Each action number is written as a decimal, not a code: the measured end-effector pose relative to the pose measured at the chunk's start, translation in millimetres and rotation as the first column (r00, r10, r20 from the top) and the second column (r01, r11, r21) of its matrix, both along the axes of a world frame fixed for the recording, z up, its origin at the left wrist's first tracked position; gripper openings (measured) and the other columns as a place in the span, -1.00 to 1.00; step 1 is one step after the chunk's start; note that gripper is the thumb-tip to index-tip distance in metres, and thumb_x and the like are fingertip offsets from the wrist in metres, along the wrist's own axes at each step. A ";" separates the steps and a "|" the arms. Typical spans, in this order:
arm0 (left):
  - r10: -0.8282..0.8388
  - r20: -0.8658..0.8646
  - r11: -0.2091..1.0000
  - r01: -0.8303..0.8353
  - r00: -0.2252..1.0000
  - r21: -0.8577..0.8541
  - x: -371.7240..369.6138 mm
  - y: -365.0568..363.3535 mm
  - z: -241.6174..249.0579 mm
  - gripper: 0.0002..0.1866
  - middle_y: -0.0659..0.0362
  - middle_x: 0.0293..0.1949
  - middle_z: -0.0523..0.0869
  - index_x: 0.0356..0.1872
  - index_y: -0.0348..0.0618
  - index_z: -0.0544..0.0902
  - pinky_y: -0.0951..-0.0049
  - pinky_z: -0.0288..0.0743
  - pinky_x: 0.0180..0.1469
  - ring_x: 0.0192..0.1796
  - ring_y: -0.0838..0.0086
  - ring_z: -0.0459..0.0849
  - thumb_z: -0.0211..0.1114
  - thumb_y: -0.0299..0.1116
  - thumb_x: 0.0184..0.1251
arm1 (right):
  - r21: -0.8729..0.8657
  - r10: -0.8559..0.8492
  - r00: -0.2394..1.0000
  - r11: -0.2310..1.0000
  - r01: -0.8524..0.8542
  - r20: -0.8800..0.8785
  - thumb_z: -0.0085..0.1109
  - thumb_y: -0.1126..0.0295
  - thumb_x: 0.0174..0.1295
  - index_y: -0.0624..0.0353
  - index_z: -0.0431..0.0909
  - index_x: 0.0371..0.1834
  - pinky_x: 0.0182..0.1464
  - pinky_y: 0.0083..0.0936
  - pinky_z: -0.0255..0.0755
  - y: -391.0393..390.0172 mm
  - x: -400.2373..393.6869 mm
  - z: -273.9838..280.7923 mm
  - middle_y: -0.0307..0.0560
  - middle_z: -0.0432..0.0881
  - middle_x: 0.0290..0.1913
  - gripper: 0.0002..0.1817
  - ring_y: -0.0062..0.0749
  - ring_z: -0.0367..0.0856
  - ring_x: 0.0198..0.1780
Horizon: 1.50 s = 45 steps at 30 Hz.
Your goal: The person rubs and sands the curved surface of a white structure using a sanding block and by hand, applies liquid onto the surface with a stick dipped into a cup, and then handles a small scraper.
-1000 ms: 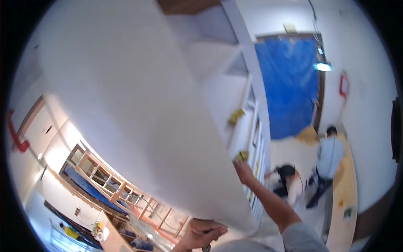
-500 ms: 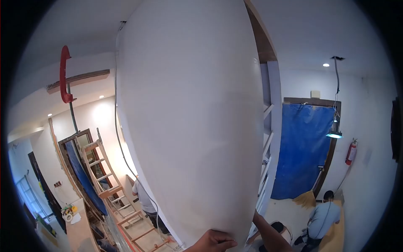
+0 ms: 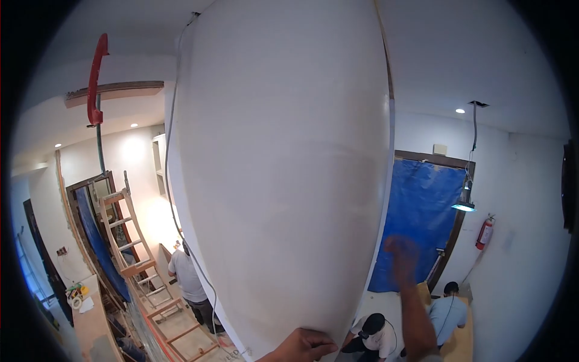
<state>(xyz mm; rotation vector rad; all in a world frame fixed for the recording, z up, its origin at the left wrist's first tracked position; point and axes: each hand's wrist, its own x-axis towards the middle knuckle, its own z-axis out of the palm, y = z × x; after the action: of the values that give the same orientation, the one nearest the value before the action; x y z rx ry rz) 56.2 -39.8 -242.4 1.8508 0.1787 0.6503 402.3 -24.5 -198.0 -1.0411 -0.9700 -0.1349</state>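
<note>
A tall, smooth white panel (image 3: 280,169) fills the middle of the view, from the ceiling down to the bottom edge. Low against its face is my left hand (image 3: 306,345), its fingers curled and pressed together; whatever they may hold is hidden. My right hand (image 3: 401,253) is raised just beyond the panel's right edge, in front of a blue sheet (image 3: 416,208) that covers a doorway. Motion smears its fingers. A grey cable (image 3: 173,139) runs down along the panel's left side.
A wooden ladder (image 3: 126,235) and a red clamp (image 3: 97,78) on a bar are at left. One person (image 3: 188,274) stands behind the panel's left side. Two others, a person in white (image 3: 377,335) and a person in light blue (image 3: 449,314), are low at right. A lamp (image 3: 464,206) hangs near a fire extinguisher (image 3: 485,232).
My right hand has risen from behind the panel's right edge into the open. The view has shifted, so the shelving behind that edge is now hidden. My left hand stays low on the panel.
</note>
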 end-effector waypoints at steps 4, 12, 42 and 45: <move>-0.024 0.015 0.999 0.024 1.000 -0.032 1.2 0.7 -0.7 -0.80 0.33 -0.62 0.61 -0.47 -0.26 0.71 0.59 0.42 -0.54 -0.58 0.70 0.55 0.39 -0.39 0.35 | 0.197 -0.265 0.954 0.952 0.235 0.144 0.18 0.10 0.40 0.21 0.73 -0.31 -0.33 -0.49 0.39 -51.0 -30.1 148.9 -0.15 0.73 -0.40 -0.62 -0.62 0.47 -0.47; -0.017 0.022 1.000 0.017 1.000 -0.019 -0.9 3.8 -0.8 -0.79 0.31 -0.65 0.62 -0.48 -0.23 0.72 0.58 0.42 -0.56 -0.60 0.70 0.55 0.40 -0.37 0.34 | -0.014 0.192 0.860 0.977 -0.211 0.472 0.21 -0.33 0.19 0.20 0.25 0.52 0.30 -0.13 0.33 -79.8 -111.2 330.7 0.18 0.43 0.40 0.01 0.06 0.41 0.38; -0.065 -0.118 0.993 0.053 0.991 -0.107 -1.3 18.3 -20.3 -0.82 0.28 -0.60 0.67 -0.27 -0.22 0.80 0.59 0.43 -0.44 -0.54 0.70 0.55 0.42 -0.30 0.38 | 0.044 0.411 0.804 0.879 -0.474 0.430 0.23 0.16 0.10 0.44 0.34 0.40 0.36 0.07 0.23 -59.7 -99.9 351.6 0.06 0.58 0.12 -0.19 -0.14 0.53 0.14; -0.073 -0.098 0.991 0.061 0.992 -0.120 -0.6 18.1 -22.6 -0.82 0.28 -0.60 0.67 -0.27 -0.22 0.80 0.59 0.43 -0.44 -0.53 0.70 0.56 0.42 -0.30 0.38 | 0.242 -0.027 0.849 0.963 -0.120 0.528 0.25 0.11 0.14 0.30 0.45 0.34 0.36 0.04 0.26 -73.5 -111.6 343.7 0.01 0.60 0.11 -0.29 -0.16 0.53 0.18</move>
<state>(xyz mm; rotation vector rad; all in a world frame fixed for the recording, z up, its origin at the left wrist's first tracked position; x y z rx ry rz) 55.6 -21.8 -265.0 1.7707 0.2161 0.4886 290.7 -98.1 145.7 -0.7354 -1.4322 -0.5215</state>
